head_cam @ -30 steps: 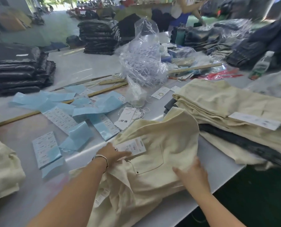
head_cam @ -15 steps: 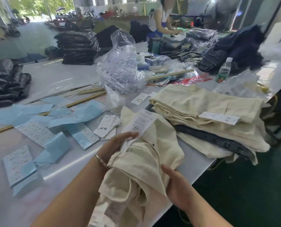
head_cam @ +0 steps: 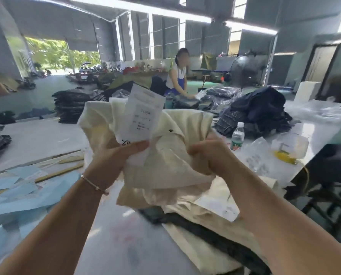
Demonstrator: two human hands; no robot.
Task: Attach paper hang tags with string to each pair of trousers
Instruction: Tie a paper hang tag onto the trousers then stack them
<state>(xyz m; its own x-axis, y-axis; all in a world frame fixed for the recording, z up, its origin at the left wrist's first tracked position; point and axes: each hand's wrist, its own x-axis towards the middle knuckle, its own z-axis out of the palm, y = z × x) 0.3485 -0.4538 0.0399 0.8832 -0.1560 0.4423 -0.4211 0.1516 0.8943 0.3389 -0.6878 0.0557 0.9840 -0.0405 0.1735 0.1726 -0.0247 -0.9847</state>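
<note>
Bare forearms; thin metal bracelet on left wrist.

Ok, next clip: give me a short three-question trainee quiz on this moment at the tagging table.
1. True or false: the cream trousers lie flat on the table.
2. Which hand pinches the white paper tag against the cloth?
A. the left hand
B. the right hand
C. neither
3. Fill in: the plastic water bottle stands upright to the ____ of the raised trousers.

Key
1. False: both hands hold them bunched up above the table.
2. A: the tag sticks up from the left hand's grip, while the right hand grips cloth only.
3. right
</note>
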